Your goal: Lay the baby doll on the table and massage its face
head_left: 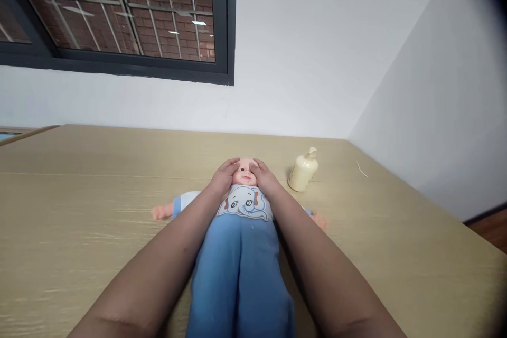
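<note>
Lying on its back along the middle of the bench [79, 211], a baby doll [242, 232] is seen with its head at the far end and its legs running toward the camera. The doll is dressed in blue trousers and a white top printed with a blue elephant, and its bare arms are stretched out to either side, flat on the wood.

The doll's head is cupped from both sides. The left hand [225, 173] is laid against the left side of the face as viewed, its fingers spread and curved over the cheek and temple. The right hand [264, 175] is pressed to the other side in the same way, fingers spread and resting on the head. Neither grip is closed around anything; both are flat, open holds against the face, with only the nose, mouth and part of the forehead left showing between them. Both bare forearms are stretched forward over the doll's body, one along each side of the trousers.

A cream pump bottle [303, 171] is seen just beside the doll's head on the right, standing apart from the right hand. A small pale sliver [360, 169] lies farther right on the bench, near the wall. A barred window [114, 10] is set in the white wall behind, upper left
</note>
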{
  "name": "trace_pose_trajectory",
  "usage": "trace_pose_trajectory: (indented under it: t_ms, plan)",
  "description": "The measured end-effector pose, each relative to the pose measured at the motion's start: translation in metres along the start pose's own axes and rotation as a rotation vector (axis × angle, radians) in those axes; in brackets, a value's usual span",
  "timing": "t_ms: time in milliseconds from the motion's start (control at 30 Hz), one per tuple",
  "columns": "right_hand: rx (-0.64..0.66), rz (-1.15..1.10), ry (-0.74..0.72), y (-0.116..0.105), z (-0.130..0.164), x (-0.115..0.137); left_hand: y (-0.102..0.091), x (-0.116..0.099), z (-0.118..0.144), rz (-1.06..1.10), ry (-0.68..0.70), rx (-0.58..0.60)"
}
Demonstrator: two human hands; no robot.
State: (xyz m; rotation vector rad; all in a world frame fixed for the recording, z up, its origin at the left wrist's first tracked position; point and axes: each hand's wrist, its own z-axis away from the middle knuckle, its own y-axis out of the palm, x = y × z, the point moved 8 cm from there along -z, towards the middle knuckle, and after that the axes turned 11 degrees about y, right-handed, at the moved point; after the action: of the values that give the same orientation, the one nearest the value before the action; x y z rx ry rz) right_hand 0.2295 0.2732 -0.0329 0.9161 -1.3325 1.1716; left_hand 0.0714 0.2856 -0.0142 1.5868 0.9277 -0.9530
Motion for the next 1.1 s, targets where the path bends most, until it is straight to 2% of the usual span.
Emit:
trace_pose_trajectory:
  t_ms: [300, 700, 867, 967, 1100]
  plan:
    - [0.058, -0.165, -0.008, 0.001, 0.011, 0.012, 0.009, -0.008, 0.007, 0.035, -0.006, 0.053]
    - [0.226, -0.298, -0.039, 0.005, 0.022, 0.026, 0.010, -0.016, 0.011, 0.055, -0.026, 0.139]
    - [0.159, -0.180, -0.079, -0.001, 0.021, 0.026, 0.013, -0.017, 0.017, 0.085, -0.077, 0.158]
    - [0.102, -0.108, -0.031, -0.002, 0.021, 0.023, 0.013, -0.016, 0.018, 0.099, -0.092, 0.158]
    - [0.112, -0.114, 0.025, 0.003, 0.020, 0.019, 0.011, -0.012, 0.015, 0.119, -0.092, 0.153]
